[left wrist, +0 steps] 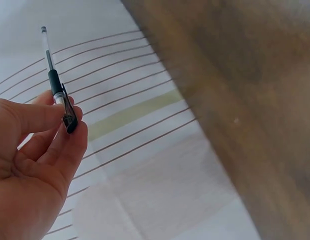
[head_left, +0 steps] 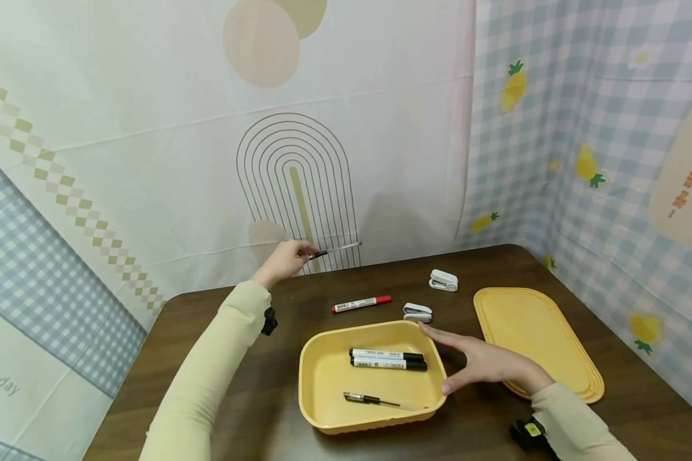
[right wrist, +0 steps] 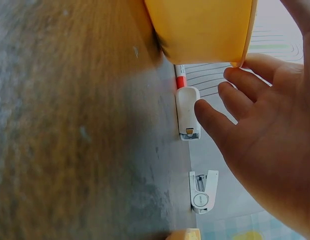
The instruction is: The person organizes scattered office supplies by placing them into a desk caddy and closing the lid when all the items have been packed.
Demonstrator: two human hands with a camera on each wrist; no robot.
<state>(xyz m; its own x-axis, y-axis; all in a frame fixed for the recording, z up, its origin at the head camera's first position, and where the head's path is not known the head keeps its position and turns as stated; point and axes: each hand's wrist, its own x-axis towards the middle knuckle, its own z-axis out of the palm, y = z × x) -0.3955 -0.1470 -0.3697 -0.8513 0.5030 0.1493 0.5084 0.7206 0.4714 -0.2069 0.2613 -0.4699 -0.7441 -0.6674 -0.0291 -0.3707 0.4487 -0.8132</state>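
My left hand (head_left: pixel 289 259) is raised over the far left part of the table. Between thumb and fingertips it pinches a clear-barrelled pen (left wrist: pixel 54 80) with a black grip and black cap. Its capped end is at the fingers, and the clear end points away from the hand. My right hand (head_left: pixel 484 360) rests at the right side of a yellow plastic box (head_left: pixel 317 384), fingers extended and thumb spread, touching its rim. Inside the box lie two black-capped white markers (head_left: pixel 380 363) side by side. A similar pen (head_left: pixel 364 399) lies in front of them.
A red marker (head_left: pixel 360 304) lies behind the box. One small white stapler (head_left: pixel 418 312) stands close to the box's back edge, another stapler (head_left: pixel 443 280) farther back. A yellow lid (head_left: pixel 530 326) lies at the right. Patterned cloth (head_left: pixel 409 160) hangs behind the table.
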